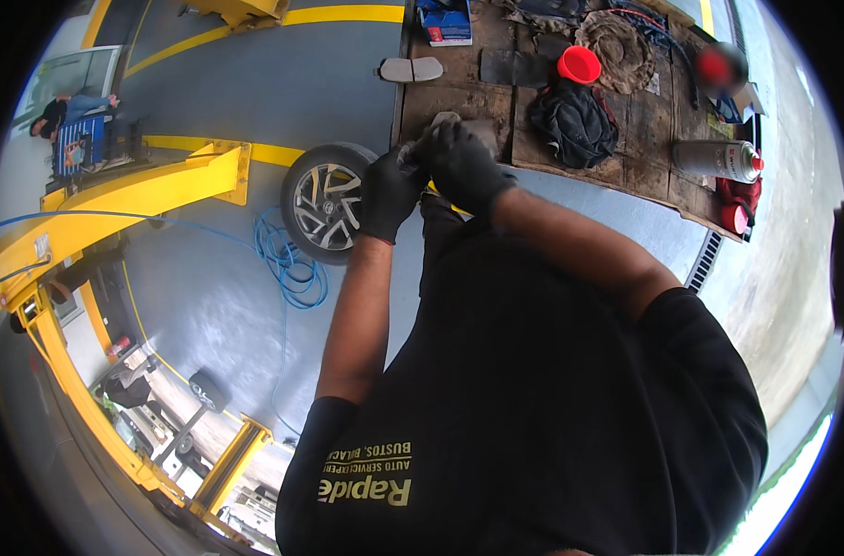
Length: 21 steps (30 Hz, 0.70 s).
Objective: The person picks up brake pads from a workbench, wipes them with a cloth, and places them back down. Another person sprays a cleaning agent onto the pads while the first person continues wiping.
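Both my hands wear black gloves and are brought together at the near left edge of a worn wooden workbench point(644, 167). My left hand point(390, 193) is closed, its fingers bunched against the right. Fingers curled, my right hand point(461, 167) presses on a small greyish piece point(446, 119) whose tip shows past the knuckles. The gloves cover most of it, so its kind cannot be made out. Just beyond them a grey brake pad point(413, 69) lies flat at the bench's left edge. Dark flat sheets point(515, 68) lie to the right of that pad.
On the bench are a red cup point(579, 65), a dark cloth point(575, 127), a brown rag point(617, 51), a blue box point(445, 22) and a spray can point(714, 160). To my left are a wheel point(327, 202), a coiled blue hose point(292, 269), a yellow lift arm point(144, 190) and a distant person point(56, 116).
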Each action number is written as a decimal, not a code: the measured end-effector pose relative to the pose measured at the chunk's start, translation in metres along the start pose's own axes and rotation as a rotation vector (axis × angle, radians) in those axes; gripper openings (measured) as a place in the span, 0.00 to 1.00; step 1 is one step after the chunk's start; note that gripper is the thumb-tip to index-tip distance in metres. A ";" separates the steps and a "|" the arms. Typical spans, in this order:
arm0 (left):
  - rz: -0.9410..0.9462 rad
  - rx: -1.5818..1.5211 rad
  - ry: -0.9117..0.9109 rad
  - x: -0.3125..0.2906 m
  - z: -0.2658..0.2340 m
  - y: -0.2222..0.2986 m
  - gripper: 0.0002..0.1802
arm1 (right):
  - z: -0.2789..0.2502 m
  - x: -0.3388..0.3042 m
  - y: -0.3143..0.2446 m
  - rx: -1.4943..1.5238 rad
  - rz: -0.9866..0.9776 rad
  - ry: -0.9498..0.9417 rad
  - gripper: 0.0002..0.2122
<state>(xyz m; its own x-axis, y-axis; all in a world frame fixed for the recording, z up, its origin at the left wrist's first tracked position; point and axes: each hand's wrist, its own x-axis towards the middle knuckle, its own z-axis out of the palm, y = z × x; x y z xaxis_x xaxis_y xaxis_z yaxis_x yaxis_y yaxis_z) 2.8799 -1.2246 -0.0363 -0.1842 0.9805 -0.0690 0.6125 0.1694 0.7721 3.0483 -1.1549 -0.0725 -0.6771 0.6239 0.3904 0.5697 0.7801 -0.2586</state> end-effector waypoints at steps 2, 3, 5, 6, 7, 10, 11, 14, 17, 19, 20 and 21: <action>-0.016 0.040 -0.028 0.007 -0.004 0.009 0.13 | 0.031 -0.015 0.007 0.006 -0.058 0.126 0.14; -0.039 0.058 -0.039 0.000 -0.003 0.006 0.13 | 0.015 -0.005 0.010 0.133 0.045 -0.011 0.15; -0.041 0.054 -0.047 0.000 -0.002 0.001 0.13 | -0.016 0.020 0.024 0.373 0.254 -0.274 0.17; -0.033 0.053 -0.049 0.005 -0.003 0.001 0.13 | -0.016 0.018 0.016 0.272 0.149 -0.166 0.18; -0.014 0.055 -0.042 0.005 -0.002 -0.003 0.13 | -0.006 0.009 0.004 0.137 0.088 -0.087 0.16; -0.002 0.038 -0.042 0.007 0.000 -0.015 0.14 | 0.020 -0.002 -0.003 -0.037 -0.089 -0.074 0.14; -0.033 0.013 -0.057 0.008 -0.002 -0.013 0.14 | 0.011 0.003 0.005 0.056 -0.028 -0.138 0.14; -0.037 0.002 -0.075 0.012 0.002 -0.027 0.15 | 0.002 0.018 0.019 0.073 0.044 -0.298 0.14; -0.051 -0.047 -0.080 0.021 0.000 -0.036 0.14 | 0.023 -0.008 -0.011 -0.031 -0.040 0.005 0.13; -0.086 -0.138 -0.114 0.013 0.003 -0.035 0.13 | -0.001 0.002 0.003 0.152 0.074 -0.179 0.14; -0.091 -0.193 -0.141 0.016 -0.001 -0.025 0.13 | -0.009 0.014 0.021 0.225 0.109 -0.250 0.15; -0.096 -0.243 -0.159 0.020 -0.006 -0.021 0.13 | -0.011 0.024 0.030 0.302 0.133 -0.314 0.16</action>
<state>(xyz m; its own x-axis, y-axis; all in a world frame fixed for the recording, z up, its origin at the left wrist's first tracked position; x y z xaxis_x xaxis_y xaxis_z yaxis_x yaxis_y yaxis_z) 2.8589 -1.2094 -0.0503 -0.0982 0.9678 -0.2318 0.3931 0.2517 0.8844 3.0546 -1.1171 -0.0611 -0.7422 0.6674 0.0610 0.5316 0.6416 -0.5529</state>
